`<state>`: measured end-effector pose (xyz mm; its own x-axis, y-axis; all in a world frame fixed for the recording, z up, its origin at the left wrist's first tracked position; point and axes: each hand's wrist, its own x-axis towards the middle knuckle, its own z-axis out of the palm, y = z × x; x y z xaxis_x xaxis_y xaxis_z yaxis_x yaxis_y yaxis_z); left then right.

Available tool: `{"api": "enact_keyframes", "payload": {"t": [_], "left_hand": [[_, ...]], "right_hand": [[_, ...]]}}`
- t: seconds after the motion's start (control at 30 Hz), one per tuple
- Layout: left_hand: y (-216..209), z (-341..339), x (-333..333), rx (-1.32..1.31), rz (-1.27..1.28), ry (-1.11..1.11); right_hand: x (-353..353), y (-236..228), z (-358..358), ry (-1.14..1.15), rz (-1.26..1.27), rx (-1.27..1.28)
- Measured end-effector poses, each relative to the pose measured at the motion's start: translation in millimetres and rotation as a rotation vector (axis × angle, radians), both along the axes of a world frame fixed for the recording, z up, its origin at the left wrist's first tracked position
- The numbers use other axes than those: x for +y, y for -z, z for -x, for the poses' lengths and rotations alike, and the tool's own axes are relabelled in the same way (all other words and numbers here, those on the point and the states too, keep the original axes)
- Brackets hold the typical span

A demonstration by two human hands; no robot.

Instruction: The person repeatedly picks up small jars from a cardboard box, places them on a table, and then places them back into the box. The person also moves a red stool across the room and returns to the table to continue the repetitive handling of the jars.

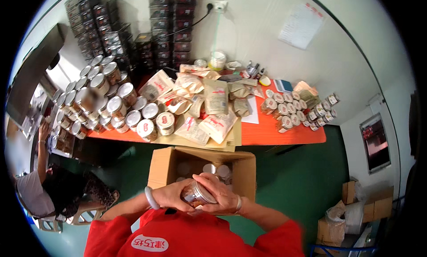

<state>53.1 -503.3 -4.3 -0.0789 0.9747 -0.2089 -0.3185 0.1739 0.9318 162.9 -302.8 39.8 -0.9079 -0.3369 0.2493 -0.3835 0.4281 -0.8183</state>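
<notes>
Both hands held one clear jar close to the chest, above an open carton. The left hand wrapped its base and side, a pale bangle on that wrist; the right hand closed over the silver lid end, so each grip was shut on the jar. The jar lay tilted, lid toward the carton. In my judgement the work went best with the left hand steadying the body while the right turned or pressed the lid squarely, keeping the jar over the carton so a slip would drop it among the jars already inside.

The carton stood on a green floor, just before an orange bench. The bench carried many lidded jars on its left, tan pouches in the middle and small tins on its right. Dark boxes were stacked against the white wall behind, beside a socket and a pinned sheet. Another person sat at far left; more cartons lay at right
</notes>
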Motion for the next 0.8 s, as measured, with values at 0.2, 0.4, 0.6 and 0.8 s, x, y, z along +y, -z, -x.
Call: {"api": "enact_keyframes", "payload": {"t": [0.2,0.4,0.6,0.8], "left_hand": [[13,-15,47,0.827,0.219,-0.342],[-5,-20,102,0.851,0.161,-0.302],[8,-18,133,1.178,0.036,-0.385],[48,-48,89,1.009,0.374,-0.458]], "right_hand": [[4,80,-2,0.532,0.131,-0.285],[65,62,-6,0.533,0.08,-0.263],[198,74,23,0.841,-0.47,-0.126],[365,178,47,1.081,-0.717,-0.231]]}}
